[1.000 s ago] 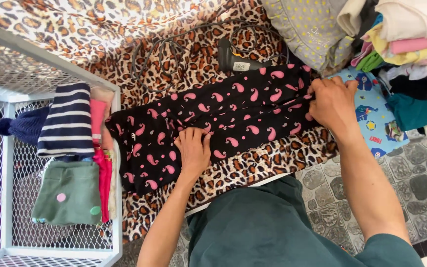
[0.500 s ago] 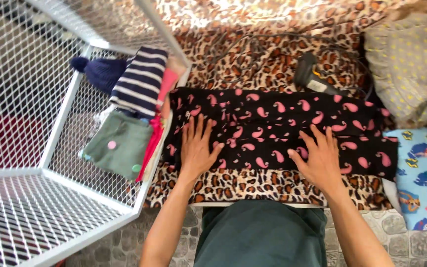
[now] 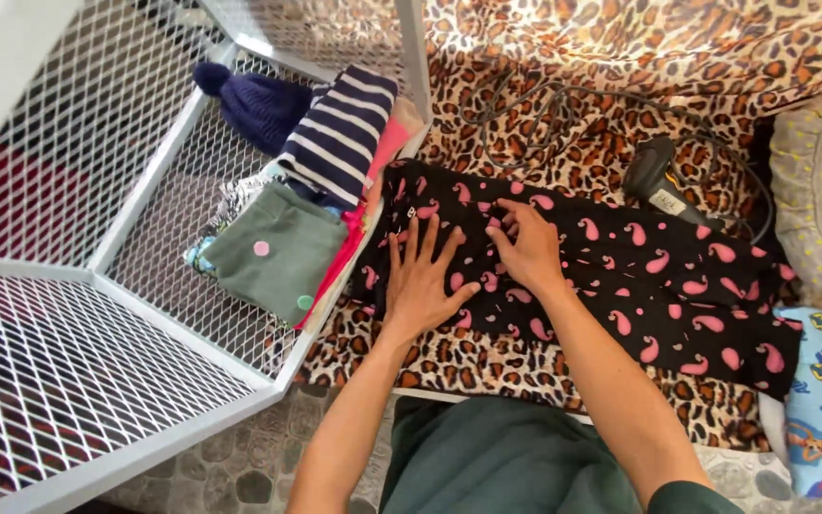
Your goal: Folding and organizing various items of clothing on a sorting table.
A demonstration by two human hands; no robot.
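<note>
A black garment with pink paisley marks (image 3: pixel 639 276) lies folded in a long strip on a leopard-print blanket (image 3: pixel 563 124). My left hand (image 3: pixel 423 276) presses flat on its left end, fingers spread. My right hand (image 3: pixel 525 249) rests just to the right of it, fingers bent onto the cloth near the upper edge. Neither hand lifts the garment.
A white wire-mesh rack (image 3: pixel 97 286) stands at the left, holding a green dotted garment (image 3: pixel 273 249), a navy-and-white striped one (image 3: pixel 340 133) and a dark blue knit hat (image 3: pixel 254 103). A black handheld device with a cable (image 3: pixel 654 176) lies beyond the garment. Other clothes sit at right.
My right hand has moved left along the garment to sit beside my left hand. The view has shifted, showing more of the rack.
</note>
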